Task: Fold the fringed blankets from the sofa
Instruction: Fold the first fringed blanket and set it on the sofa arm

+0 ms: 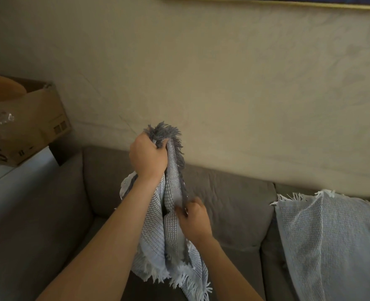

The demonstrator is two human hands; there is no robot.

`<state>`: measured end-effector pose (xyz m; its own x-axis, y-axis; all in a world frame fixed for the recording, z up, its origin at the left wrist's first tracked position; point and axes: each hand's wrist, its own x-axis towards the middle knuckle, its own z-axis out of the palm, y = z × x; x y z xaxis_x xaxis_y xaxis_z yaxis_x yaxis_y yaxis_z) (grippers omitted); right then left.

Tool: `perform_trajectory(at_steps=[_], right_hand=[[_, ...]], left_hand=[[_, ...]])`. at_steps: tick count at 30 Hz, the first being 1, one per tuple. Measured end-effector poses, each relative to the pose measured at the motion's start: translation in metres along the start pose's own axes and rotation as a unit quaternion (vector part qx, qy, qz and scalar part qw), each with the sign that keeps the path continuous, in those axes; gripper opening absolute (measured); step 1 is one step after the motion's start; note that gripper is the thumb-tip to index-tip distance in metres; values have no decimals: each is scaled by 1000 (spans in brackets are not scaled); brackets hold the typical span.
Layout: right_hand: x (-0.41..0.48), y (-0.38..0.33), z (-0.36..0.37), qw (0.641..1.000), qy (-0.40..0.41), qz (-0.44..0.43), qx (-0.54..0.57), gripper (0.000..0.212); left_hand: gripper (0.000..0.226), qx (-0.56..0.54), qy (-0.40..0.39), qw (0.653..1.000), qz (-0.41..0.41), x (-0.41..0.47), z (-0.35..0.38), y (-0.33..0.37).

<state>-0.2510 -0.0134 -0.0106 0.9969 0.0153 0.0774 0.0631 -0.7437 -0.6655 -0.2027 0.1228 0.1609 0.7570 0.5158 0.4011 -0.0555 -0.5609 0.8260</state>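
A grey-blue waffle-weave fringed blanket (158, 235) hangs bunched in front of me over the sofa. My left hand (147, 157) grips its top corner high up, with grey fringe sticking out above the fist. Lower down, my right hand (194, 220) pinches the blanket's fringed edge, which runs taut between the two hands. White fringe dangles at the blanket's bottom. A second light blue fringed blanket (332, 240) lies draped over the sofa's backrest and seat at the right.
The grey-brown sofa (234, 203) stands against a cream wall. At the left a cardboard box (29, 124) sits on a white surface beside the sofa arm. A picture frame edge (266, 2) runs along the top.
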Motion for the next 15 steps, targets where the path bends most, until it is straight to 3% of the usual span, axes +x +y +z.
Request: perform_trajectory(at_steps=[3,12,15], right_hand=[[-4,-4,8,998,51,38,-9,27],[-5,-16,8,997,-12,-70,-23,26],[-6,-19,10,998,-19,-55,-31,30]], left_hand=[[25,-2,-1,1000,8,-3,-1,1],[22,-8,8,1000,22,-7,-5,4],[22,-7,7,1000,29,-6,-4,0]])
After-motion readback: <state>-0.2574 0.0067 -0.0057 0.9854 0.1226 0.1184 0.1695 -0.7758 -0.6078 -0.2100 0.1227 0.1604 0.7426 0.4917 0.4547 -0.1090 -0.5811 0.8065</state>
